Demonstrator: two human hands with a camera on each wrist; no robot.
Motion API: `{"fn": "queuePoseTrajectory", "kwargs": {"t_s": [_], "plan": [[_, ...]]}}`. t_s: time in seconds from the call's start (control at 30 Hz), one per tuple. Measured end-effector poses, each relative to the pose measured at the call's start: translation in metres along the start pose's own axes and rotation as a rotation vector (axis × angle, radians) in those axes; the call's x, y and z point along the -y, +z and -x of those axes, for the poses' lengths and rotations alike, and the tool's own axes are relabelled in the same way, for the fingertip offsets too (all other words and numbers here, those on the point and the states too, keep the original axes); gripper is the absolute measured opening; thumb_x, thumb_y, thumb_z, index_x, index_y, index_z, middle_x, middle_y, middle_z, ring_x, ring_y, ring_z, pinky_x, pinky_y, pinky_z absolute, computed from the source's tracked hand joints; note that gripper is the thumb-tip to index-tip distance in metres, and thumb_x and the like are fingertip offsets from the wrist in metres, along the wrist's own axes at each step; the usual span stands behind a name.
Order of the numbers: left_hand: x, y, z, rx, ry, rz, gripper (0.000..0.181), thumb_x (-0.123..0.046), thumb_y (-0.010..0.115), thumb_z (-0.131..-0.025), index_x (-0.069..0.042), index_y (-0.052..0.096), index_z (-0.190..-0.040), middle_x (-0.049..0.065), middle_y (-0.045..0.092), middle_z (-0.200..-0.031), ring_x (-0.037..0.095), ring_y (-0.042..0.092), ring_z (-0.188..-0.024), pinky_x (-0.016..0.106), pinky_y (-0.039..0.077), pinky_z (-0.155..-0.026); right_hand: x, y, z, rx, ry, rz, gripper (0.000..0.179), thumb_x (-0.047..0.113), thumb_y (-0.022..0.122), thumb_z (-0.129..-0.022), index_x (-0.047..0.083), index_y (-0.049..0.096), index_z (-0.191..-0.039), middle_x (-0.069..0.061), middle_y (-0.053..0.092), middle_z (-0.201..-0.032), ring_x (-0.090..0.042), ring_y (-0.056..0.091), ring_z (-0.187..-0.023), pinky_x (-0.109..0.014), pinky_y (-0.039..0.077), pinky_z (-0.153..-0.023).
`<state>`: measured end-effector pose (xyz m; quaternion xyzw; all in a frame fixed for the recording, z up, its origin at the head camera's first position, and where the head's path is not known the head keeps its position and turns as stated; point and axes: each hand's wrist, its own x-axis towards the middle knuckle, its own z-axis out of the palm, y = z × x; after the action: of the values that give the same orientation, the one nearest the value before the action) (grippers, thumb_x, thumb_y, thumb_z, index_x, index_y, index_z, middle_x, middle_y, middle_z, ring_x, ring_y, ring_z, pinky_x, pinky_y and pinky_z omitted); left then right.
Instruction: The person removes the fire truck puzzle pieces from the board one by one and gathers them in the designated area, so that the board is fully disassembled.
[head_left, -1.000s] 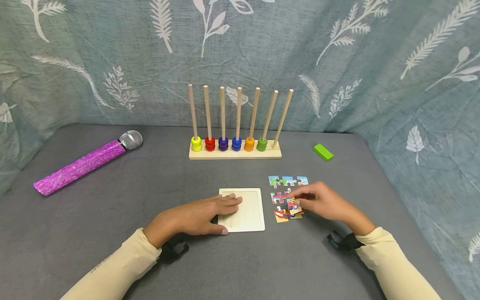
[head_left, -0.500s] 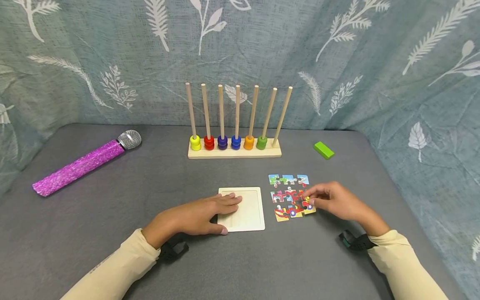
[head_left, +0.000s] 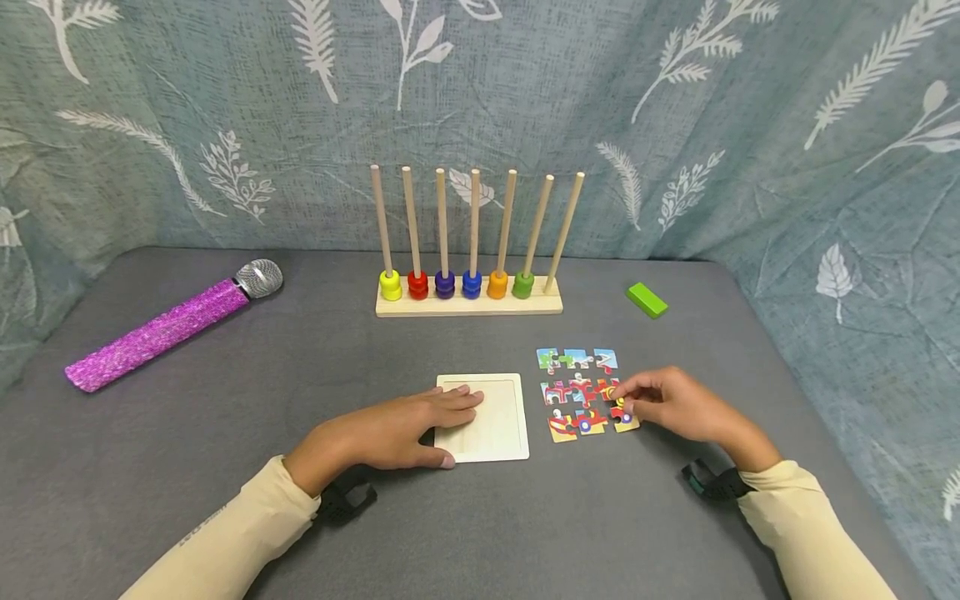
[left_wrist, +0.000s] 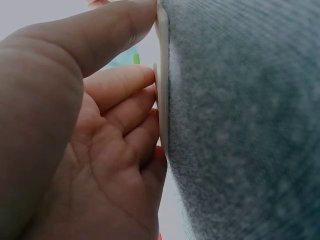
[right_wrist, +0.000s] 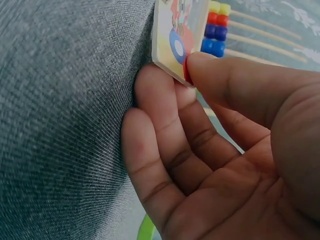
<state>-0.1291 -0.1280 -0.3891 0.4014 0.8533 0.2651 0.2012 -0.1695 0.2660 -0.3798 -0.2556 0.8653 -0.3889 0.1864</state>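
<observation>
My left hand [head_left: 405,429] lies with extended fingers on a shallow square wooden puzzle tray [head_left: 501,429]; in the left wrist view the fingertips and thumb meet the tray's edge. To the right of the tray, my right hand [head_left: 678,406] pinches a puzzle piece [head_left: 626,423] at the near right corner of a group of pieces. That piece is yellow and red with a blue-and-white wheel, tilted up from the cloth in the right wrist view. The other puzzle pieces [head_left: 576,359] lie in three rows with small gaps, showing a red vehicle under blue sky. Fingers partly hide the middle row's right piece.
Behind stands a wooden peg rack [head_left: 468,308] with coloured beads on most of its rods. A bright green block [head_left: 647,300] lies at the back right. A microphone [head_left: 161,333] with a glittery purple handle lies at the left. A leaf-patterned curtain [head_left: 300,167] hangs behind the grey table.
My right hand has carried the wheel piece right, from over the middle of the group to its near right corner, then slightly farther right. The left hand stays on the tray.
</observation>
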Motion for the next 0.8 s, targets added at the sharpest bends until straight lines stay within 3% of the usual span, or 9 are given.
{"fn": "queuePoseTrajectory", "kwargs": {"t_s": [0.27, 0.5, 0.8], "plan": [[0.001, -0.001, 0.000, 0.024, -0.006, 0.012, 0.064, -0.020, 0.070, -0.091, 0.001, 0.043, -0.145, 0.007, 0.027, -0.157, 0.028, 0.019, -0.145, 0.048, 0.025, -0.112, 0.003, 0.004, 0.003, -0.001, 0.024, 0.023, 0.017, -0.003, 0.064, -0.089, -0.003, 0.071, -0.105, -0.004, 0.068, -0.089, -0.010, 0.058, -0.072, -0.025, 0.049, -0.065], [0.000, -0.003, 0.006, 0.042, -0.046, 0.004, 0.063, -0.019, 0.069, -0.092, 0.001, 0.042, -0.145, 0.008, 0.026, -0.158, 0.030, 0.018, -0.145, 0.050, 0.024, -0.112, 0.001, 0.005, 0.000, -0.084, 0.009, 0.081, 0.020, -0.007, 0.063, -0.089, -0.003, 0.069, -0.107, -0.004, 0.065, -0.090, -0.010, 0.056, -0.072, -0.025, 0.048, -0.063], [-0.004, -0.002, 0.006, 0.023, -0.047, 0.018, 0.062, -0.017, 0.068, -0.092, 0.003, 0.041, -0.145, 0.009, 0.027, -0.158, 0.030, 0.018, -0.145, 0.050, 0.023, -0.112, 0.020, -0.017, -0.005, -0.133, 0.049, 0.129, 0.019, 0.005, 0.061, -0.095, -0.002, 0.070, -0.111, -0.008, 0.068, -0.089, -0.015, 0.059, -0.072, -0.028, 0.049, -0.061]]}}
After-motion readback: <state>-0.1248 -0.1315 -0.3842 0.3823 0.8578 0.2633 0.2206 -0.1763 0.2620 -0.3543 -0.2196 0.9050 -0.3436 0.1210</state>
